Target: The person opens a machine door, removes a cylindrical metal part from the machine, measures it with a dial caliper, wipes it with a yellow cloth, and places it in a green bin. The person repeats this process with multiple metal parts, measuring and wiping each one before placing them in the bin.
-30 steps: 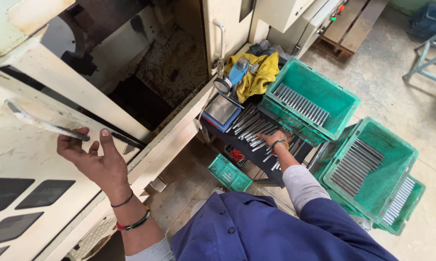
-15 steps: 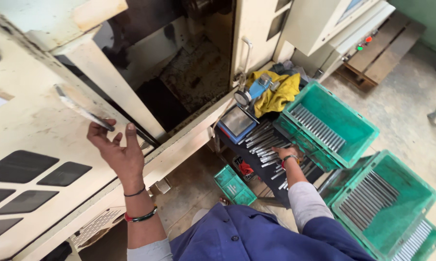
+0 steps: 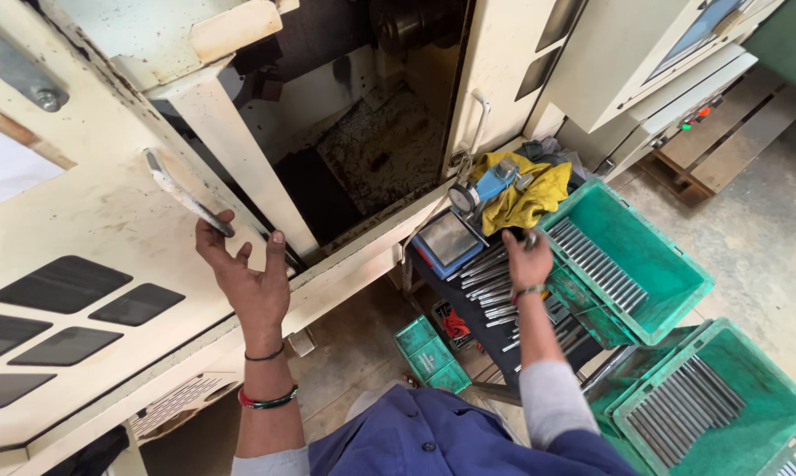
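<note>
Reaching up, left hand (image 3: pixel 250 284) is open, fingers spread, fingertips at the lower end of the machine door handle (image 3: pixel 186 194), touching it but not wrapped around it. Right hand (image 3: pixel 528 260) is closed around a thin metal rod (image 3: pixel 529 238), over the loose steel rods (image 3: pixel 490 282) lying on the dark tray, just right of the blue-framed gauge block (image 3: pixel 449 242). Yellow rag (image 3: pixel 521 196) sits just beyond that hand. Green crate (image 3: pixel 680 286) with racked rods is just right of it; second green crate (image 3: pixel 790 410) is nearer the person.
</note>
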### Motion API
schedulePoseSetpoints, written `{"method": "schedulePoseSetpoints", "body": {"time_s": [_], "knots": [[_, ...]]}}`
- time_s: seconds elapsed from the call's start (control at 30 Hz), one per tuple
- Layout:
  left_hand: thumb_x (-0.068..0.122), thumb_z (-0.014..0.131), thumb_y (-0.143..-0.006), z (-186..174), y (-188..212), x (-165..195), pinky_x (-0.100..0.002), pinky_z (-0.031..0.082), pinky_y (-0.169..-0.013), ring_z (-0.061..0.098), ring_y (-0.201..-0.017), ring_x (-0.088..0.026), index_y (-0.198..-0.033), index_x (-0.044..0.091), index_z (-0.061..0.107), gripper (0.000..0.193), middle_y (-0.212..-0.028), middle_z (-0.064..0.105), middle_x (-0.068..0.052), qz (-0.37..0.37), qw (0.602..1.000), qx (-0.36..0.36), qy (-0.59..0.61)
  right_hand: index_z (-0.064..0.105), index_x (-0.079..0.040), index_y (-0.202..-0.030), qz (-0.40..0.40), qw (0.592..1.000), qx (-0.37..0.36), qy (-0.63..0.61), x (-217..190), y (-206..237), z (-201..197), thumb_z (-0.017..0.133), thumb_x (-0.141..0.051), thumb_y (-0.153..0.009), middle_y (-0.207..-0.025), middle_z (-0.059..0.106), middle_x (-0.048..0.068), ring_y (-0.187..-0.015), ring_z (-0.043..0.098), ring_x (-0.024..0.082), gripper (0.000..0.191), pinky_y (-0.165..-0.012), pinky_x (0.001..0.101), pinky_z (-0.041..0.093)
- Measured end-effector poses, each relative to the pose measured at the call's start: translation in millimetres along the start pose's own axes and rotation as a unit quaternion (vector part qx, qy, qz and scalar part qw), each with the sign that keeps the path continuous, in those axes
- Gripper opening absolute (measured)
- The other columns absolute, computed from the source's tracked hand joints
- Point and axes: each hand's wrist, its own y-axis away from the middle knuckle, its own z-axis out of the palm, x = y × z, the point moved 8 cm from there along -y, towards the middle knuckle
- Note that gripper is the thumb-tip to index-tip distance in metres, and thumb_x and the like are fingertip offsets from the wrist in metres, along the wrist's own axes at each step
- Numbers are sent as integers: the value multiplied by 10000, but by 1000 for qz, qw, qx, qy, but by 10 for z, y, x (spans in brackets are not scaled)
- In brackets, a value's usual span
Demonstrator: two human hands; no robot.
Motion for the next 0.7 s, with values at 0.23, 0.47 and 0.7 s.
{"method": "schedulePoseSetpoints", "body": {"time_s": [0.23, 0.47, 0.7], "knots": [[202, 742, -922, 17, 342, -506, -417, 556, -957, 510, -1283, -269, -1549, 52, 278, 794, -1465, 410, -137, -89, 994, 25, 58, 672, 16, -1125, -112, 959, -61, 254, -469, -566, 187, 779, -427, -837, -981, 715, 288, -939, 688, 479, 539, -840, 526, 557], [450, 706, -912, 755, 1511, -1383, -397, 472, -1074, 572, -1321, -282, -1478, 53, 450, 738, -1447, 546, -178, -251, 938, -235, -36, 778, -49, -927, -75, 981, -172, 41, -261, 472, 92, 754, -372, -884, -849, 781, 145, -757, 755, 244, 327, -713, 395, 581], [682, 543, -893, 1686, 2727, -1470, -469, 529, -1017, 523, -1326, -256, -1609, 293, 298, 850, -1530, 458, -19, -525, 682, -371, 349, 599, -48, -1195, 113, 574, -645, -491, -453, 2543, 262, 836, -69, -751, -1093, 675, 60, -968, 666, 180, 504, -843, 327, 552]]}}
